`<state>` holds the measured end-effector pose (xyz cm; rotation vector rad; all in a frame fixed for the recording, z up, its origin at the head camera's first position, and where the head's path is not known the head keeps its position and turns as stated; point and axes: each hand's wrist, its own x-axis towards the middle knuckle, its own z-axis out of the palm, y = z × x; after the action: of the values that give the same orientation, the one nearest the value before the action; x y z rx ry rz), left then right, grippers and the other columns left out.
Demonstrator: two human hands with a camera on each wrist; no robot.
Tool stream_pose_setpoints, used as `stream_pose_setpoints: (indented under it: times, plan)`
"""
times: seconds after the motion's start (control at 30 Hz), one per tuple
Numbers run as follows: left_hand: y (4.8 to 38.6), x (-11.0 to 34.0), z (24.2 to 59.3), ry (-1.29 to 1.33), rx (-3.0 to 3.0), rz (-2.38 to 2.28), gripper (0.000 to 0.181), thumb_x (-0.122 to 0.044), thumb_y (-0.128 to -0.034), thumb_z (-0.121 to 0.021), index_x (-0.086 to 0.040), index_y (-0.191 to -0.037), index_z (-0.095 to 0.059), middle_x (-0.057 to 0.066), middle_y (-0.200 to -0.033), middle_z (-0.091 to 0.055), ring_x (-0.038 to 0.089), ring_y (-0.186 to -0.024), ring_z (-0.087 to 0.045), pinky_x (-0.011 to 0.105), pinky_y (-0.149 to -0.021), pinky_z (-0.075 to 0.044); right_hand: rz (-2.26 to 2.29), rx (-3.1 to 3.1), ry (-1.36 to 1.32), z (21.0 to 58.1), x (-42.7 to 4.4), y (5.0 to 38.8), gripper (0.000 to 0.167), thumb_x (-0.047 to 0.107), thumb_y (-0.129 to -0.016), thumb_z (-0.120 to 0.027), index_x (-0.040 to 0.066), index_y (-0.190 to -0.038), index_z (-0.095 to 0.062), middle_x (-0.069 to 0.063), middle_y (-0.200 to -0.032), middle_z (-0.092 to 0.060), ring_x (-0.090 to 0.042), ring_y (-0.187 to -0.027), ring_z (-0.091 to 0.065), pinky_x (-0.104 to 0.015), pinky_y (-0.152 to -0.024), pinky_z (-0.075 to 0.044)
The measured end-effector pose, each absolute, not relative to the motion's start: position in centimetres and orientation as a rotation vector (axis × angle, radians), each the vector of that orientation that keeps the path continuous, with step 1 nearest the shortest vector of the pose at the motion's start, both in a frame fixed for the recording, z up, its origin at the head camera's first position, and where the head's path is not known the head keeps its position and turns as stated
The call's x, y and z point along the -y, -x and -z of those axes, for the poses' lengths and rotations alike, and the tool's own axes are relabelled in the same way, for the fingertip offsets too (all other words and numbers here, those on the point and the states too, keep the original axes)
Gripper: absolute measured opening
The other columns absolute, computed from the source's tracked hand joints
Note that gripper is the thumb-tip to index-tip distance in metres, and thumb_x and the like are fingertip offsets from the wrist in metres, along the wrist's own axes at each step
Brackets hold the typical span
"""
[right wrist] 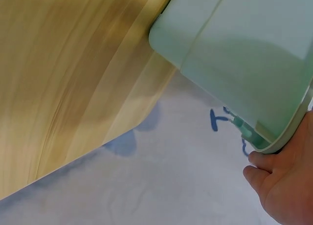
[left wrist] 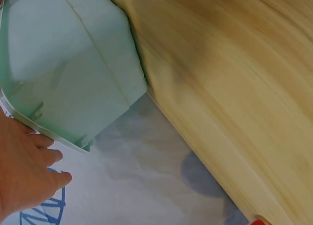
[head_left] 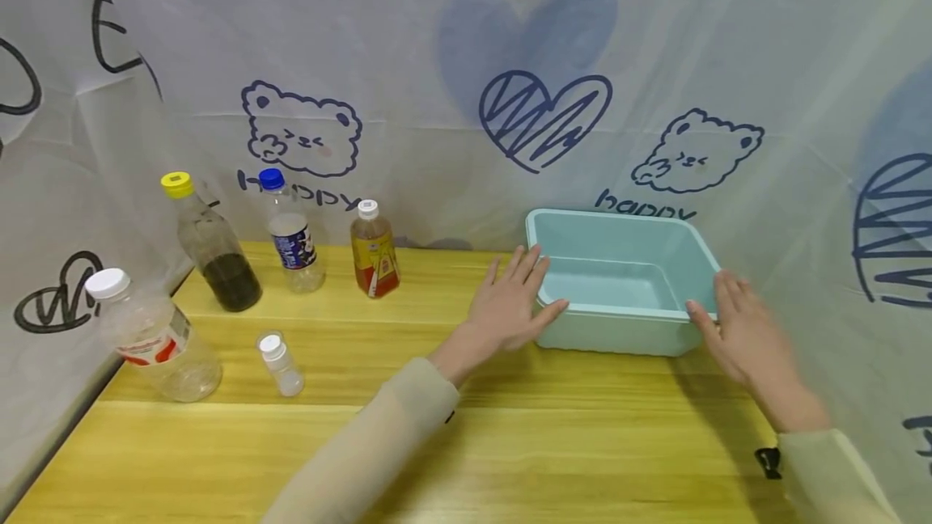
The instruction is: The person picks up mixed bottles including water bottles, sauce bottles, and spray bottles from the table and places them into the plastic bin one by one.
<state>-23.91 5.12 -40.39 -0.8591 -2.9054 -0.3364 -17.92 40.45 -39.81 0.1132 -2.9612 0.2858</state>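
Observation:
A light blue-green plastic bin (head_left: 619, 334), with nothing visible inside, stands at the back right of the wooden table. At its left side my left hand (head_left: 510, 306) touches the rim, fingers straight and spread, thumb reaching toward the front edge. My right hand (head_left: 753, 338) lies against the right front corner with its thumb out along the rim. In the left wrist view the left hand (left wrist: 29, 161) is just beside the rim's corner. The right wrist view has the right hand (right wrist: 288, 171) against the rim, its other fingers partly hidden.
Several bottles stand on the table's left: a yellow-capped one with dark liquid (head_left: 233, 281), a blue-capped one (head_left: 294, 249), an amber one (head_left: 374, 253), a large clear one (head_left: 163, 354) and a small white-capped one (head_left: 280, 364). Printed cloth (head_left: 437, 160) hangs behind and beside the table (head_left: 582, 443).

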Motion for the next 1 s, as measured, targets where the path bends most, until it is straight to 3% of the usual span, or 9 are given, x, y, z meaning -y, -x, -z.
stream_pose_setpoints:
  times: [0.67,1.0]
  plan:
    - [21.9,0.7,40.7,0.835,2.85,0.398,0.083,-0.066,-0.1069,-0.029,-0.009,-0.167,-0.02,0.009,-0.175,-0.011,0.03,-0.161,-0.007,0.048,-0.13,-0.008,-0.257,2.902,-0.314,39.6,-35.6,17.4,0.081,0.05,-0.112,-0.035,-0.014,-0.159,-0.016,-0.036,-0.164,-0.019,-0.055,-0.151,-0.019,-0.07,-0.118,-0.024]
    - [20.2,4.0,40.4,0.798,2.851,0.459,0.081,-0.061,-0.1077,-0.035,-0.007,-0.166,-0.021,0.01,-0.174,-0.011,0.031,-0.16,-0.007,0.05,-0.13,-0.008,-0.248,2.919,-0.365,39.7,-32.8,17.0,0.084,0.053,-0.111,-0.037,-0.011,-0.161,-0.014,-0.032,-0.167,-0.016,-0.052,-0.153,-0.017,-0.066,-0.121,-0.023]
